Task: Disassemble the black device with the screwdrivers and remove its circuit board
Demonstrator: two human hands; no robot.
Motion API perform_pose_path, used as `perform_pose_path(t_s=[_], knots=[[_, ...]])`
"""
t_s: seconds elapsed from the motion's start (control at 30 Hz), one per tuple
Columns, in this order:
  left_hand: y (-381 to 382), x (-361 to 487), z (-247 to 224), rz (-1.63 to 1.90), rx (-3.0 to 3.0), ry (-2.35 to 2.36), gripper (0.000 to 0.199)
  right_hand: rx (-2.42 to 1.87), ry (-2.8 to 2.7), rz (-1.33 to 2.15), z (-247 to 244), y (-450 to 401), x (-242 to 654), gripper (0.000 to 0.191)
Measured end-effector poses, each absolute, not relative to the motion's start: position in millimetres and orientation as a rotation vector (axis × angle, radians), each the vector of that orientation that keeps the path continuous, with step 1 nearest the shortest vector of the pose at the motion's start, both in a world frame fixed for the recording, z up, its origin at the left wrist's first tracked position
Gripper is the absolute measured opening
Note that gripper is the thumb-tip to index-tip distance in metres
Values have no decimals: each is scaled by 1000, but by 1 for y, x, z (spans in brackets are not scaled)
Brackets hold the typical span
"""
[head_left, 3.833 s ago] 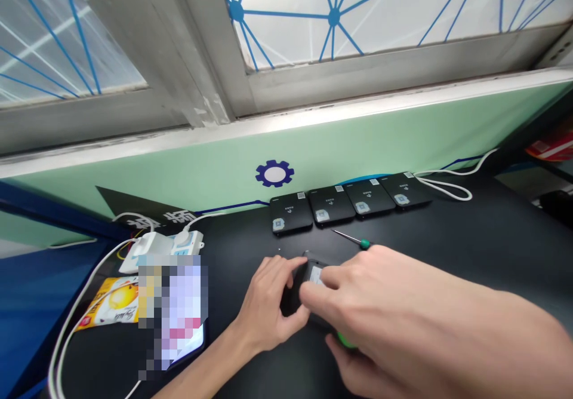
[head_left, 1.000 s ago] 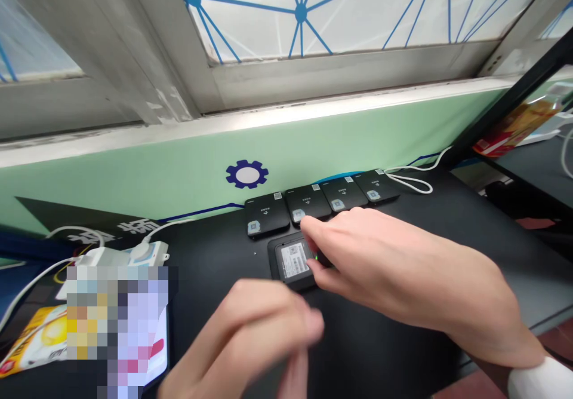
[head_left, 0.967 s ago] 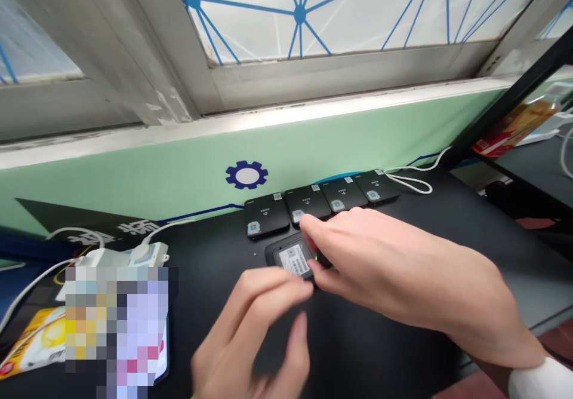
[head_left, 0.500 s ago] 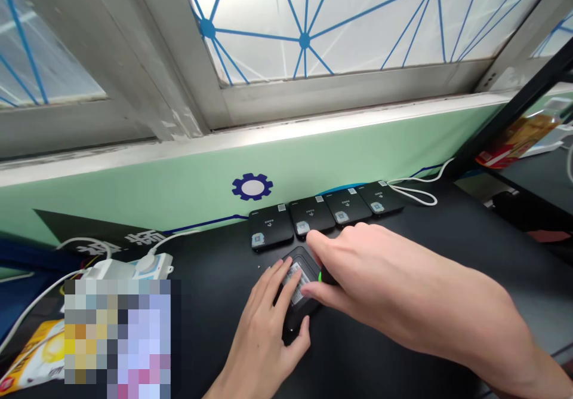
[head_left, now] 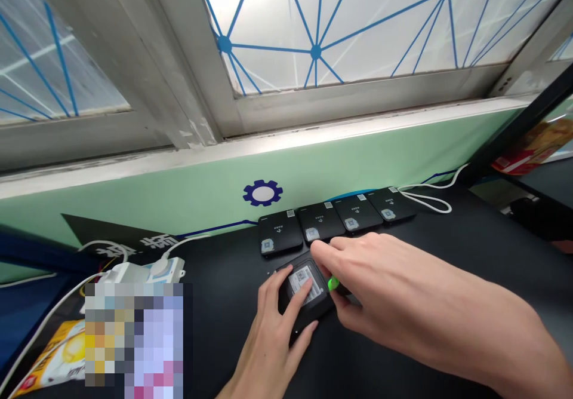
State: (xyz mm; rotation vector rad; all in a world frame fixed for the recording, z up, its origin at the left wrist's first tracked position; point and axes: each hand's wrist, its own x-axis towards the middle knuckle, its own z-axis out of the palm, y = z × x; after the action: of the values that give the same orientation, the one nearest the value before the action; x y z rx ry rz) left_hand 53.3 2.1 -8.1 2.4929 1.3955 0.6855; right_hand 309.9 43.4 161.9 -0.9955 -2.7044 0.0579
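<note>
Mostly hidden: the right hand (head_left: 371, 279) covers the right side of the black box (head_left: 308, 303), and only a bright tip of the green screwdriver handle (head_left: 332, 284) shows between its fingers and the box; the shaft cannot be seen.
Black box: lies flat on the black counter (head_left: 470, 226), white label (head_left: 305, 284) up, just in front of the row of four similar black boxes (head_left: 280, 232).
Left hand: (head_left: 273, 333) fingers lie across the box's face and the thumb runs along its lower edge, holding it down.
Right hand: fingers curl narrowly around the green handle, with the fingertips touching the box's upper edge.
Blurred: a pixelated patch (head_left: 138, 339) hides whatever lies beside the white power strip (head_left: 143, 270) and yellow snack packet (head_left: 49, 357).
Changed: compared with the earlier view, the box is turned and more green shows.
</note>
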Motion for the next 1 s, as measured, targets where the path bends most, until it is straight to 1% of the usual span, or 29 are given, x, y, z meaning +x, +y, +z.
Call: perform_pose_path(t_s=[0.2, 0.3, 0.37, 0.43, 0.53, 0.63, 0.73, 0.8, 0.9, 1.0], knots=[[2, 52, -9, 730, 2473, 1398, 65, -1041, -2795, -278, 169, 45, 303, 12], [3, 53, -8, 730, 2478, 1399, 66, -1029, -2809, -216, 173, 45, 303, 17], [3, 53, -7, 732, 2485, 1392, 67, -988, -2759, -181, 173, 43, 304, 25], [3, 53, -6, 737, 2495, 1371, 68, -941, -2733, -242, 174, 42, 305, 29], [3, 52, -6, 740, 2496, 1347, 68, -923, -2792, -337, 176, 41, 304, 21], [3, 51, -6, 724, 2475, 1356, 65, -1018, -2805, -232, 178, 42, 302, 7], [3, 52, -6, 705, 2474, 1374, 66, -1047, -2766, -109, 174, 43, 304, 22], [3, 52, -5, 712, 2484, 1370, 67, -1001, -2722, -97, 169, 41, 308, 28], [3, 53, -4, 743, 2493, 1356, 67, -971, -2639, -136, 162, 38, 313, 30], [2, 53, -4, 749, 2483, 1358, 65, -1020, -2652, -151, 161, 38, 312, 25]])
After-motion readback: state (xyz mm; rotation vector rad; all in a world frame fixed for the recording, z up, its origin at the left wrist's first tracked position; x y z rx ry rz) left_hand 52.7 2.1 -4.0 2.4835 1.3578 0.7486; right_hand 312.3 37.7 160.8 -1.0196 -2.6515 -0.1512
